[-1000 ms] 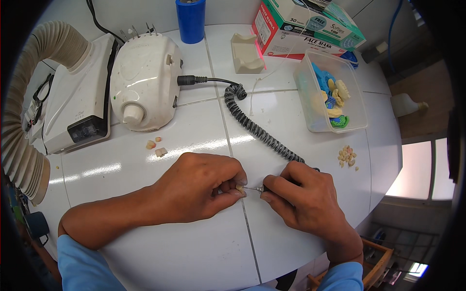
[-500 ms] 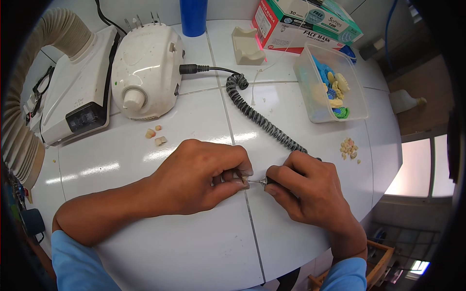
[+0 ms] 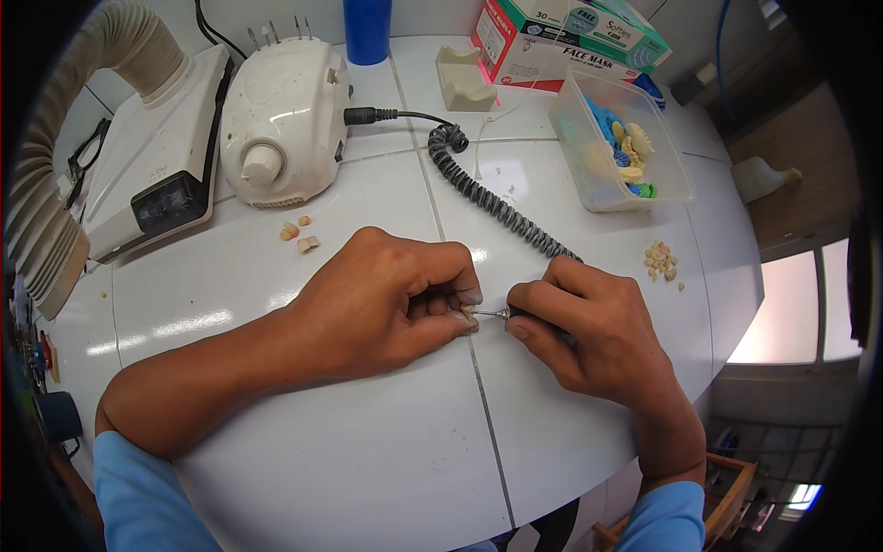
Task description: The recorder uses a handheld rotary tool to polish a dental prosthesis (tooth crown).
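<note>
1. We are working at a white counter (image 3: 368, 478) with thin seams running across it, daylight coming in from a window past its right edge.
2. Our left hand (image 3: 386, 299) is pinching a tiny pale piece (image 3: 467, 316) between thumb and fingertips, near the middle of the counter.
3. Our right hand (image 3: 589, 331) is closing around a slim rotary handpiece (image 3: 504, 314), its thin metal tip meeting the piece; both hands are resting on the counter, nearly touching each other.
4. The coiled cord (image 3: 497, 202) is running from the handpiece back to the white control unit (image 3: 280, 120) near the far left corner. If it is tugging, we judge the tip could skip off the piece and nick a fingertip.
5. The piece is so small that a loosening pinch could send it flying toward the near edge and off the counter.
6. Pressing too hard or too long could be taking off too much material, or chipping it.
7. Small loose pieces (image 3: 300, 235) and another cluster (image 3: 660, 261) toward the right edge are lying unguarded; a sweeping wrist could scatter them.
</note>
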`<state>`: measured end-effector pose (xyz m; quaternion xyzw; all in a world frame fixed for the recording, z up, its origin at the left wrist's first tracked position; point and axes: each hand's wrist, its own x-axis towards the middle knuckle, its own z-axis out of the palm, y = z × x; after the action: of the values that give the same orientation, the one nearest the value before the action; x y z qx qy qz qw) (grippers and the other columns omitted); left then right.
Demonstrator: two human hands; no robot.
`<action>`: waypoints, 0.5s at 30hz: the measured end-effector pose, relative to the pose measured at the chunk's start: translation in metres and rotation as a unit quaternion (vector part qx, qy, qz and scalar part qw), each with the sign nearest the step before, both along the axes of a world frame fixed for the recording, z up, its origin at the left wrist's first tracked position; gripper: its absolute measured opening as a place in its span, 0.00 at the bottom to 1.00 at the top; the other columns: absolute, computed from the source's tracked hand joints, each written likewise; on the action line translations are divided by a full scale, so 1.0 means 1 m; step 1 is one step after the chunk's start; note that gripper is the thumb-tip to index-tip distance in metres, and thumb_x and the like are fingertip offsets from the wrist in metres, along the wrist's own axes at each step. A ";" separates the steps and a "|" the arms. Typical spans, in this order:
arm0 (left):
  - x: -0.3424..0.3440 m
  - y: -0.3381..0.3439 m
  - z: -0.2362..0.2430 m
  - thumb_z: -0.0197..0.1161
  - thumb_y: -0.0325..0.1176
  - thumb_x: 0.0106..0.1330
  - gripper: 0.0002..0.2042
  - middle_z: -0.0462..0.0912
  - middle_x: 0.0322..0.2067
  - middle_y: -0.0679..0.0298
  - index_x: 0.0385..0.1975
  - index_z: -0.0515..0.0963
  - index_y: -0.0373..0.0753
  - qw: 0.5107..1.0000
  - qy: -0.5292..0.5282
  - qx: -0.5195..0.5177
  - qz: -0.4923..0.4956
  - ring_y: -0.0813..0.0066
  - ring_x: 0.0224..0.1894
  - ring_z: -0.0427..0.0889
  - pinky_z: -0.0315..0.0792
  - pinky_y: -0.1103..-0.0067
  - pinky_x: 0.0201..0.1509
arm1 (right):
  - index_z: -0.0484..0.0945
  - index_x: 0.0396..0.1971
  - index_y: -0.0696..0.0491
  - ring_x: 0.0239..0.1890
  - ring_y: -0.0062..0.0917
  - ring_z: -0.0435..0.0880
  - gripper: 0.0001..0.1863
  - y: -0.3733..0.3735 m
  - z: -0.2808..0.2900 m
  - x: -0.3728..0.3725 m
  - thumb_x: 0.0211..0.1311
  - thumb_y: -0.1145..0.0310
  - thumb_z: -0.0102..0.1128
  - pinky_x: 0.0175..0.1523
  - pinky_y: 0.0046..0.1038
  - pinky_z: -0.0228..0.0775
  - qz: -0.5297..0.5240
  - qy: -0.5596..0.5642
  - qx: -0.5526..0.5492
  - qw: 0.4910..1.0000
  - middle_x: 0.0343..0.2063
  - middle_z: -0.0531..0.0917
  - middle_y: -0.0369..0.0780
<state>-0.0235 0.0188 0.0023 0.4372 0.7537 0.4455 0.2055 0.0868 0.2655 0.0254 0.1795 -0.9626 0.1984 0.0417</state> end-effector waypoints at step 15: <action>-0.001 -0.002 0.000 0.80 0.29 0.64 0.08 0.88 0.27 0.65 0.38 0.87 0.36 1.000 0.009 0.003 -0.002 0.78 0.29 0.87 0.78 0.80 0.32 | 0.87 0.39 0.46 0.24 0.27 0.79 0.08 -0.001 0.005 -0.001 0.69 0.60 0.75 0.26 0.34 0.69 -0.005 -0.012 -0.017 1.000 0.26 0.76 0.34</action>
<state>-0.0246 0.0169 0.0026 0.4431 0.7535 0.4433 0.1984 0.0857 0.2641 0.0302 0.1716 -0.9605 0.2165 0.0339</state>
